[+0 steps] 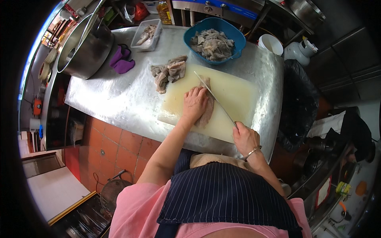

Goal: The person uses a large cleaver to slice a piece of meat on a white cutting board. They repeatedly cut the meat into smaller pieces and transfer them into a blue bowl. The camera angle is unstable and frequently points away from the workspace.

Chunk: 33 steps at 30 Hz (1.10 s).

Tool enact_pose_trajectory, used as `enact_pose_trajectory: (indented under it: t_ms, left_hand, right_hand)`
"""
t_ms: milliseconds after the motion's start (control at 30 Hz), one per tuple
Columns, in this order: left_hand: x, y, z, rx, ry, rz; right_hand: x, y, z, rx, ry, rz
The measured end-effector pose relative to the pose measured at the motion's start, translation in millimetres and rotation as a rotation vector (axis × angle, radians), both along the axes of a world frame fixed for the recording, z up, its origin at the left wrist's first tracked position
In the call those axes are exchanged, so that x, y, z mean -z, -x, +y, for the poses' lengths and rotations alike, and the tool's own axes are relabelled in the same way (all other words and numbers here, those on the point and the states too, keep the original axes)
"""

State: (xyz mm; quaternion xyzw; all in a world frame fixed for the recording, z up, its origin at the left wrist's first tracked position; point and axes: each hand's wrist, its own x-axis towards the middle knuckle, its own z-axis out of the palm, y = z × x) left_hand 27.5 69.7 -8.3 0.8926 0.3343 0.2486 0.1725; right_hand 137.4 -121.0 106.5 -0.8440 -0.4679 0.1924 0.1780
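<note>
My left hand presses down on a long piece of greyish-pink tripe, its fingers curled over the upper half. In my right hand is the handle of a long kitchen knife. The blade runs slantwise over the tripe, just right of my left fingertips; whether its edge has gone into the meat cannot be told. Beneath lies a pale yellow cutting board. More folded tripe pieces rest at the board's upper left corner, partly on the metal table.
A blue plastic basin heaped with tripe stands beyond the board. Left of it are a clear plastic tub with meat, a purple cloth and a large steel pot. A black-lined bin stands off the table's right edge.
</note>
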Motion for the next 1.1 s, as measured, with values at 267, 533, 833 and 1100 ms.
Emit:
enact_pose_trajectory:
  t_ms: [267, 533, 833, 1100]
  left_hand:
    - [-3.3, -0.3, 1.3, -0.018, 0.043, -0.004]
    - [-3.3, -0.7, 2.2, 0.000, 0.009, -0.005]
    - [-2.9, -2.2, 0.2, -0.024, -0.061, -0.001]
    - [-0.2, -3.1, 3.7, 0.028, -0.090, -0.006]
  right_hand:
    - [-4.0, -11.1, 7.7, -0.057, 0.045, -0.040]
    - [-8.9, -11.3, 9.4, -0.054, 0.095, -0.022]
    - [-19.0, -20.1, 9.8, -0.144, 0.078, -0.110]
    - [3.8, -19.4, 80.0, -0.211, 0.198, -0.104]
